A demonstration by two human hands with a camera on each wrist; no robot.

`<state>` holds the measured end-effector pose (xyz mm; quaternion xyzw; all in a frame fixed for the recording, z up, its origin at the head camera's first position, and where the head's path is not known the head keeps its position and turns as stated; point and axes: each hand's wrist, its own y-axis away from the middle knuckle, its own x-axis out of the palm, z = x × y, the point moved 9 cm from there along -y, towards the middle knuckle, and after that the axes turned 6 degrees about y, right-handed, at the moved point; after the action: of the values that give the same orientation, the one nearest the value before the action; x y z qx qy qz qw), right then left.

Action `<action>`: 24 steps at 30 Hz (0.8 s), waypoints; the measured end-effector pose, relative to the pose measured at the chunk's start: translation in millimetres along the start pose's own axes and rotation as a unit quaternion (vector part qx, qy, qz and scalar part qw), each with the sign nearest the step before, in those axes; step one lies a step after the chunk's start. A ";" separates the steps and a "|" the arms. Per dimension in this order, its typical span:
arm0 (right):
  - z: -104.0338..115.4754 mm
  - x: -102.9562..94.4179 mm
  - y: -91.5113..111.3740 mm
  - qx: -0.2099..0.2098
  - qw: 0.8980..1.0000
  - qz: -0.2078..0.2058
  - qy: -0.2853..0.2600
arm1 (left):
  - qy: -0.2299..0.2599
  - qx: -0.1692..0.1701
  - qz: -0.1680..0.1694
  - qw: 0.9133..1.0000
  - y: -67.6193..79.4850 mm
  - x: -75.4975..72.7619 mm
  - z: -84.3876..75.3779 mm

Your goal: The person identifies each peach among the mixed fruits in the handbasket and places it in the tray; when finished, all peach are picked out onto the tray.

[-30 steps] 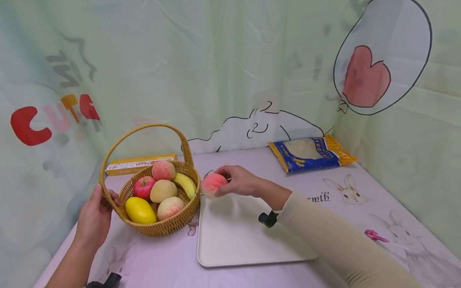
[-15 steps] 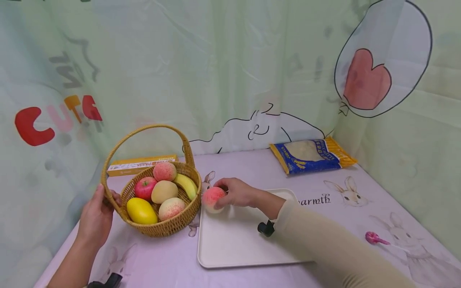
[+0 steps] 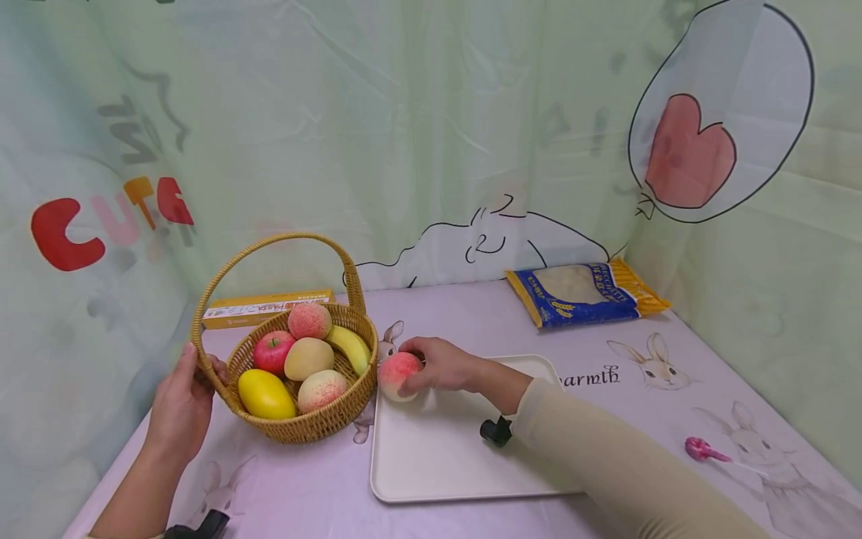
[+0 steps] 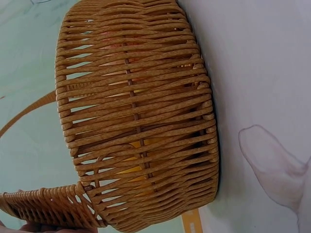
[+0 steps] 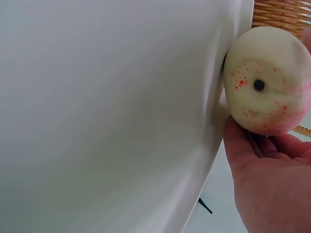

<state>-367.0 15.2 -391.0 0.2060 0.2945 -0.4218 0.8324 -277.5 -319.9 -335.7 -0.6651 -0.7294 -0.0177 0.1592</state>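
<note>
My right hand holds a pink and cream peach at the back left corner of a white tray. In the right wrist view the peach shows a dark spot and lies close over the tray's edge, fingers along its side. My left hand grips the base of the handle of a wicker basket, its fingertips behind the handle. Inside the basket are a red apple, a banana, a yellow mango, two more peaches and a pale tan round fruit.
A yellow pasta box lies behind the basket. At the back right is a blue and yellow bag. A pink lollipop lies on the right of the rabbit-print tablecloth. Curtains hang around the table.
My right hand has lowered the peach from beside the basket rim down to the tray's back left corner, then stayed almost still. The left hand keeps its grip on the basket handle.
</note>
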 end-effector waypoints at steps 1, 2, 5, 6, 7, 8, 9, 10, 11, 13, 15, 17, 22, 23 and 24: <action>0.5 -0.7 0.1 -0.004 1.000 -0.003 0.004 | 0.003 0.003 0.002 1.000 0.1 0.4 -0.4; 1.2 -1.5 0.2 -0.009 1.000 -0.006 0.008 | 0.006 0.006 0.003 1.000 0.1 0.7 -0.8; 1.9 -4.7 0.6 -0.018 1.000 -0.013 0.014 | 0.014 0.015 0.009 1.000 0.2 1.8 -2.2; 2.5 -6.1 1.0 -0.020 1.000 -0.014 0.016 | 0.016 0.017 0.011 1.000 0.2 2.1 -2.6; 3.2 -7.4 1.3 -0.022 0.999 -0.016 0.019 | 0.017 0.020 0.012 1.000 0.1 2.3 -2.9; 3.8 -8.7 1.5 -0.024 0.999 -0.017 0.022 | 0.018 0.021 0.012 1.000 0.0 2.4 -3.1; 4.1 -10.0 1.9 -0.024 0.999 -0.018 0.025 | 0.019 0.020 0.011 1.000 -0.2 2.5 -3.1; 4.3 -11.0 2.0 -0.024 0.999 -0.018 0.027 | 0.021 0.019 0.010 1.000 -0.4 2.6 -3.0; 4.4 -11.8 2.2 -0.024 0.999 -0.019 0.031 | 0.020 0.018 0.008 1.000 -0.5 2.6 -2.8; 4.5 -13.0 2.7 -0.020 0.999 -0.019 0.033 | 0.018 0.016 0.004 1.000 -0.6 2.7 -2.5; 3.8 -13.6 3.1 -0.015 0.999 -0.018 0.029 | 0.016 0.014 0.003 1.000 -0.6 2.9 -2.3; 3.9 -13.7 3.4 -0.010 0.999 -0.016 0.026 | 0.012 0.015 0.003 1.000 -0.4 3.1 -2.4; 6.4 -15.9 4.1 -0.013 0.999 -0.016 0.029 | 0.010 0.018 0.004 1.000 0.4 2.3 -2.4; 7.3 -17.2 4.2 -0.016 0.999 -0.018 0.032 | 0.010 0.018 0.004 1.000 0.6 2.1 -2.4; 8.2 -18.7 4.1 -0.020 0.999 -0.020 0.037 | 0.010 0.019 0.004 1.000 0.7 2.0 -2.3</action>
<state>-369.8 23.5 -372.1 0.1986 0.3373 -0.4248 0.8163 -276.5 -318.4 -333.1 -0.6645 -0.7254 -0.0100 0.1792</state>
